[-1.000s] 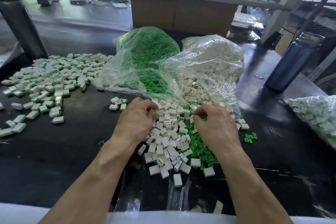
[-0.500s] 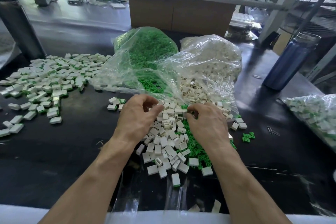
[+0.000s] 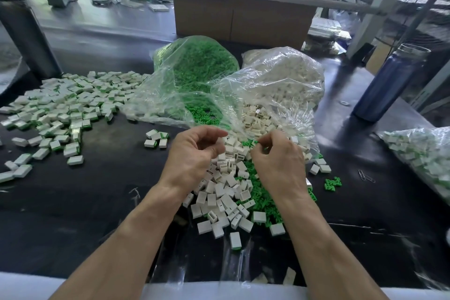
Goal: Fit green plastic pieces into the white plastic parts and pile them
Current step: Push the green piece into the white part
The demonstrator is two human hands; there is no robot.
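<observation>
Your black bench [image 3: 109, 202] carries everything, and a cardboard box [image 3: 243, 14] stands at its far edge. In front of that box lie two clear bags side by side, mouths toward you: the bag of green pieces [image 3: 197, 66] on the left and the bag of white parts [image 3: 282, 80] on the right. Toward the far left corner spreads your pile of finished parts [image 3: 63, 107], white blocks with green showing at one end, and a small cluster of four more [image 3: 155, 139] sits between that pile and your hands. At the right edge rests a third bag of assembled parts [image 3: 421, 153], with a dark blue bottle [image 3: 387, 83] standing behind it. Spilling from the bag mouths toward the near edge is a heap of loose white parts [image 3: 224, 192], touching and partly covering a heap of loose green pieces [image 3: 263, 197] on its right side. A few stray green pieces [image 3: 332, 183] and two paper clips [image 3: 366, 176] lie near the right side. Your left hand [image 3: 194, 156] hovers over the white heap with its fingers curled inward; whether they hold a part you cannot tell. Your right hand [image 3: 277, 161] is just beside it, its fingers pinched together on a green piece [image 3: 255, 142] at the fingertips.
</observation>
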